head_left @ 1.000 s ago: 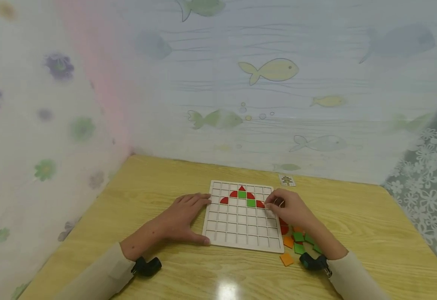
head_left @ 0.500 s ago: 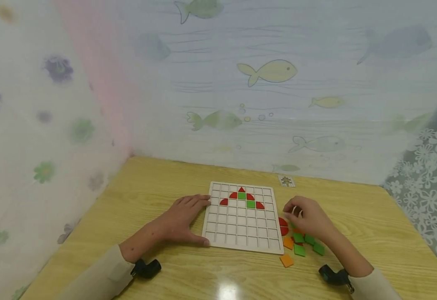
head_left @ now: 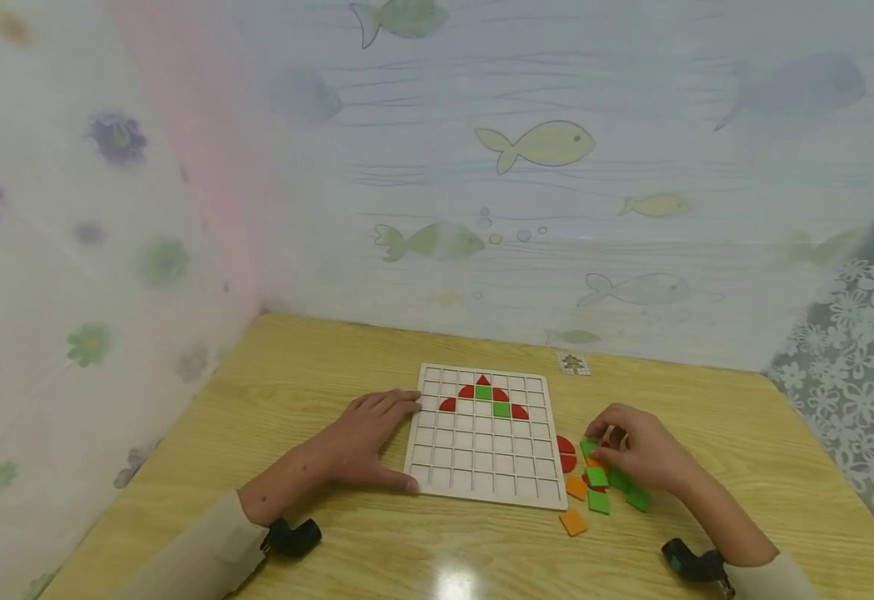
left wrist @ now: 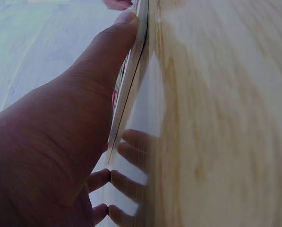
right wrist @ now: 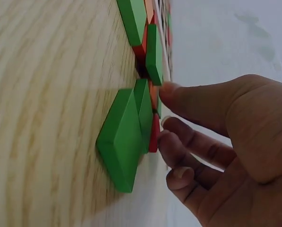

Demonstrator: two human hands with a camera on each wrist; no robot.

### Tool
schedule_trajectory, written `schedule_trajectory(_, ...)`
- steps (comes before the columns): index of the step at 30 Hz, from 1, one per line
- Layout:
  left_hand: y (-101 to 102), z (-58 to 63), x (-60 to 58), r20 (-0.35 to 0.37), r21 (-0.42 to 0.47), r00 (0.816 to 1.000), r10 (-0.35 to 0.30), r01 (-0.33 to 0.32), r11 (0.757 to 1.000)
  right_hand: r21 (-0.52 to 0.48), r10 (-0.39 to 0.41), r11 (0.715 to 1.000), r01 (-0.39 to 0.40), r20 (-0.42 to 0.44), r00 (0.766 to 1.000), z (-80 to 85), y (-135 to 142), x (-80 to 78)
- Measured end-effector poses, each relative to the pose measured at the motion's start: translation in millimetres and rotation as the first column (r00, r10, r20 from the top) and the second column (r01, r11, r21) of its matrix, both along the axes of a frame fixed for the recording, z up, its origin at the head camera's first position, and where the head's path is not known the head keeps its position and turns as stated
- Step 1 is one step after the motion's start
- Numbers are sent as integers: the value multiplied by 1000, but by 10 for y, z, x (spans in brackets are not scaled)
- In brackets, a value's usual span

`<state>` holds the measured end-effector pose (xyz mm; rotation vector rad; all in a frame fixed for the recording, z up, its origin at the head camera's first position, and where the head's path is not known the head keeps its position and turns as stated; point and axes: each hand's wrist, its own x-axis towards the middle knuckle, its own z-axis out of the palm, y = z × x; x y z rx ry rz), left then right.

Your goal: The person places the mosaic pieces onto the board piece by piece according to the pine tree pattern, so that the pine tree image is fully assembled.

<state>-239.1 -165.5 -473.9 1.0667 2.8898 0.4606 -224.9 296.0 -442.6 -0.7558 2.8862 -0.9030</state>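
A pale wooden grid board (head_left: 474, 483) lies on the table, with red and green pieces set in a peaked pattern near its top. My left hand (head_left: 369, 437) is spread along the board's left side, fingertips at the upper edge and thumb (left wrist: 117, 38) at the lower corner. Right of the board, my right hand (head_left: 642, 446) reaches over a loose pile of tiles. Its thumb and fingertips are bent close to a green tile (head_left: 588, 449), with a gap between them in the right wrist view. Another green tile (right wrist: 119, 139) lies just below those fingers.
Two red rounded pieces (head_left: 566, 454) lie against the board's right edge. An orange tile (head_left: 573, 522) lies apart near the front. A small pattern card (head_left: 574, 364) sits behind the board, near the fish-printed wall (head_left: 407, 292).
My right hand has left the red piece at the board's right side and moved right and down to the loose tiles. The left hand has stayed at the board.
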Motion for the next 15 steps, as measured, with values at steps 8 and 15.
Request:
schedule_trajectory(8,-11,10,23,12,16,1000,-3,2,1000,15,14,1000,-14,-11,1000,-25,28,-37)
schedule_trajectory(15,-15,6,18,16,6,1000,7,-7,1000,4,18,1000,-18,-27,999,-64,34,-54)
